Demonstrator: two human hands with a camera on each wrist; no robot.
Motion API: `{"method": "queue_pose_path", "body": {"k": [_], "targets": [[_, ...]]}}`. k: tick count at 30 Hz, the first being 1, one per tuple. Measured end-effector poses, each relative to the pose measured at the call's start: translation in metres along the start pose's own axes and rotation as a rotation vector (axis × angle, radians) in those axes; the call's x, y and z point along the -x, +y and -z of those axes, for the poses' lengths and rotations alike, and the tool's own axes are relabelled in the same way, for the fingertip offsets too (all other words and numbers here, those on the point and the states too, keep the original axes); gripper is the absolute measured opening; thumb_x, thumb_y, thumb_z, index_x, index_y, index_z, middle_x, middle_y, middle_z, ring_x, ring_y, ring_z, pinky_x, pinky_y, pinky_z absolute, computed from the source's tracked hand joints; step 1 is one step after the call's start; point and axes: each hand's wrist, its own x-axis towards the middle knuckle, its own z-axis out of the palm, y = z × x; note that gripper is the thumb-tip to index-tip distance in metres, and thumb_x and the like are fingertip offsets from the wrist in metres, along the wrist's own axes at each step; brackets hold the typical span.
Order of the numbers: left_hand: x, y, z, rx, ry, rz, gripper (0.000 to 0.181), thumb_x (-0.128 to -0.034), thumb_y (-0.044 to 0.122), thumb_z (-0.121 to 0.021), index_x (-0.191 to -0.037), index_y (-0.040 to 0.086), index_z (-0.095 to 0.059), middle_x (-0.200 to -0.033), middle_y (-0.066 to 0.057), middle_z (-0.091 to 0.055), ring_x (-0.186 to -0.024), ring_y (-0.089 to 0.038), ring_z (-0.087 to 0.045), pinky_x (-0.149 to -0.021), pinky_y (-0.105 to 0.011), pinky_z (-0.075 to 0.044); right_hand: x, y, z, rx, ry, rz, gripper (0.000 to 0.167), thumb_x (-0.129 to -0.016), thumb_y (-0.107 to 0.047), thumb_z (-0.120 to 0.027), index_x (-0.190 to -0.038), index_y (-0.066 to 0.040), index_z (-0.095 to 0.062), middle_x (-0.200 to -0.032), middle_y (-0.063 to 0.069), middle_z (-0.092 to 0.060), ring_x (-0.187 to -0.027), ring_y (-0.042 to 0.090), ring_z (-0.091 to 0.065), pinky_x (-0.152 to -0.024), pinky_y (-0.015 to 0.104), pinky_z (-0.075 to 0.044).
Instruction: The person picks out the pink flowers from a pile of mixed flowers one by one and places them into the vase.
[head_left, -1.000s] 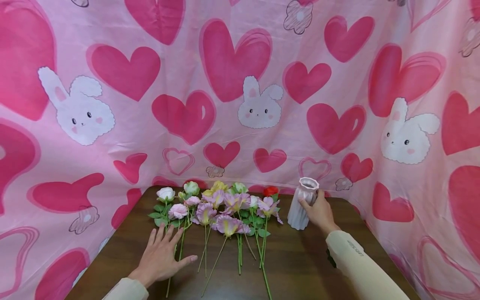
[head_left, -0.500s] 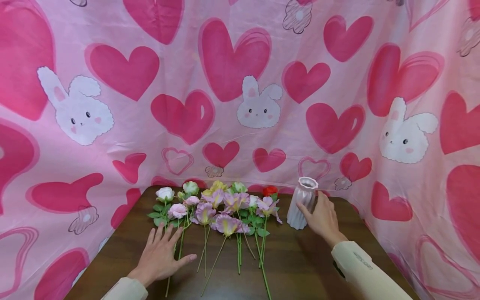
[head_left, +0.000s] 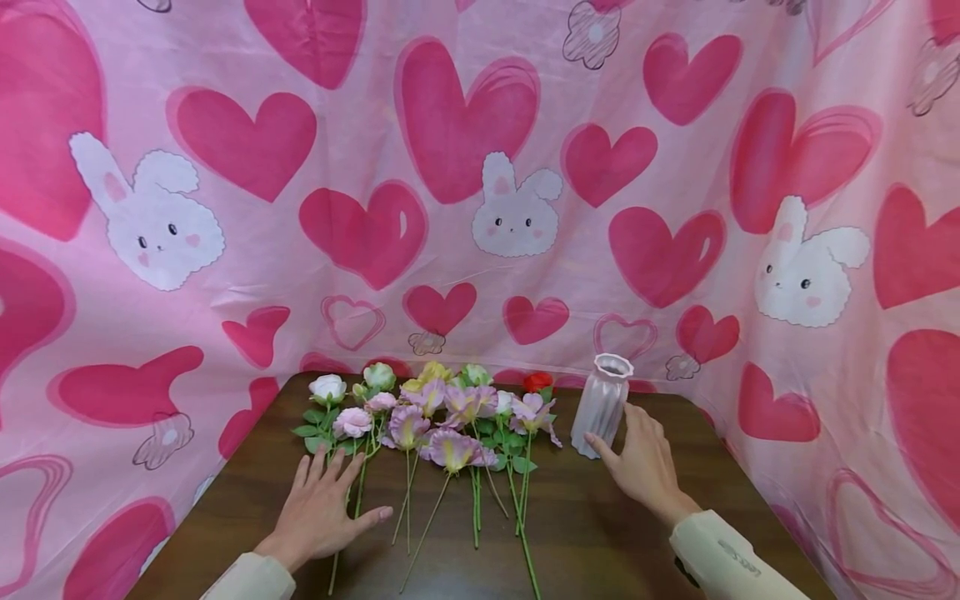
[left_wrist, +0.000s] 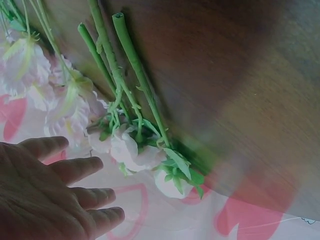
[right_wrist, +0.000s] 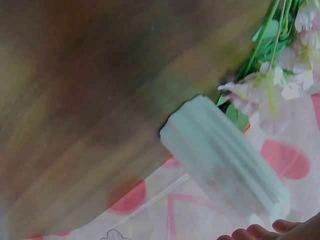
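Observation:
A white fluted vase (head_left: 602, 408) stands upright at the right of the table. Just to its right is my right hand (head_left: 651, 467), thumb and fingers loosely spread, not gripping it; in the head view the thumb overlaps the vase's lower side, and I cannot tell whether it touches. The right wrist view shows the vase (right_wrist: 225, 155) with only fingertips (right_wrist: 255, 232) near its rim. My left hand (head_left: 318, 512) is spread palm down over the stems of the leftmost flowers, holding nothing. A white rose (head_left: 327, 388) and a pink flower (head_left: 352, 422) lie beyond its fingers.
Several purple-and-yellow flowers (head_left: 452, 450) with long green stems lie across the middle of the brown table (head_left: 600, 533). A red flower (head_left: 537, 382) and a yellow one (head_left: 435, 371) lie at the back. A pink heart-and-rabbit cloth (head_left: 360, 142) hangs behind and at the sides.
My right hand has let go of the vase and drawn slightly down and to the right, its fingers loosening. The vase stays standing. My left hand has hardly moved.

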Motion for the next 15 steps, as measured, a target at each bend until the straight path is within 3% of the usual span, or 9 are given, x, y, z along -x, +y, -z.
{"method": "queue_pose_path", "body": {"k": [15], "targets": [[0.001, 0.001, 0.0, 0.013, 0.027, -0.006, 0.106, -0.0812, 0.084, -0.057, -0.151, 0.004, -0.049, -0.154, -0.032, -0.04, -0.149, -0.056, -0.014, -0.116, -0.07, -0.009, 0.03, -0.012, -0.017, -0.007, -0.041, 0.031, 0.096, -0.09, -0.068, -0.064, -0.149, 0.005, -0.041, -0.149, 0.029, -0.046, -0.136, 0.051, -0.042, -0.108, 0.07, -0.031]]}}
